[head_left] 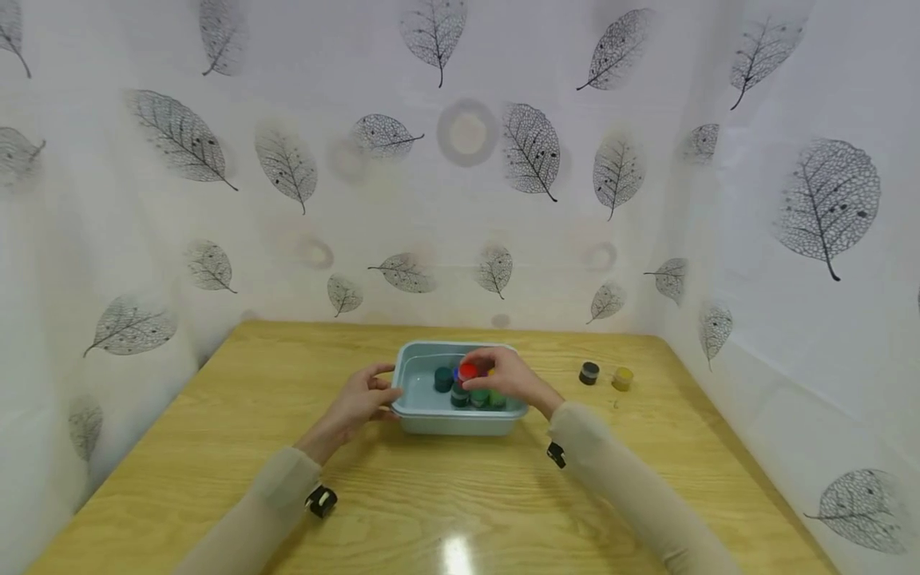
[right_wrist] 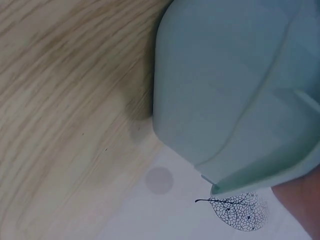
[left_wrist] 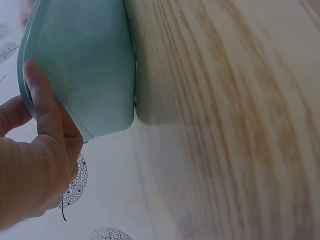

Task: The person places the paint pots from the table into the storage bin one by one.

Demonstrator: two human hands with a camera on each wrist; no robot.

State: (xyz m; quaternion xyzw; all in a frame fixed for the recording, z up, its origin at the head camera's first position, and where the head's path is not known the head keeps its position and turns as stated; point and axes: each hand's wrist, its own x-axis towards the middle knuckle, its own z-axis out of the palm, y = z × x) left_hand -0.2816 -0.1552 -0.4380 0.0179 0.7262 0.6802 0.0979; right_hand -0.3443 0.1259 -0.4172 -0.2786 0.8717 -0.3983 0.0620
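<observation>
A pale blue-green plastic basin [head_left: 460, 425] sits on the table with several small paint pots inside. My left hand [head_left: 359, 402] grips its left rim; in the left wrist view that hand [left_wrist: 47, 145] has the thumb and fingers on either side of the basin's edge [left_wrist: 95, 75]. My right hand [head_left: 505, 374] reaches over the right side and pinches a red paint pot [head_left: 468, 371] above the others. Near it lie a dark green pot [head_left: 443, 379] and lighter green pots [head_left: 497, 398]. In the right wrist view the basin wall [right_wrist: 215, 85] hides the fingers.
To the right of the basin, a black paint pot [head_left: 589, 373] and a yellow paint pot [head_left: 622, 378] stand on the wooden table [head_left: 446, 495]. Leaf-patterned curtains [head_left: 460, 216] hang behind the table and along both sides.
</observation>
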